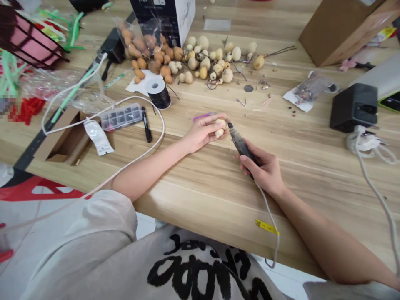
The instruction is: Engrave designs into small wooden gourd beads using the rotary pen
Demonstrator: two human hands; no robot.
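My left hand (204,131) rests on the wooden table (200,183) with its fingers closed round a small pale gourd (220,126). My right hand (264,166) grips a dark pen-shaped electric tool (240,143) with a white cord trailing from its back end. The tool's tip touches the gourd at its right side. A purple stick (203,116) lies just behind my left hand.
A heap of small gourds (193,62), pale and brown, lies at the back by a spool of black cord (159,92). A clear compartment box (121,116), a black marker (146,124), a glue tube (97,136) and a cardboard box (62,143) sit left. A black power unit (353,107) stands right.
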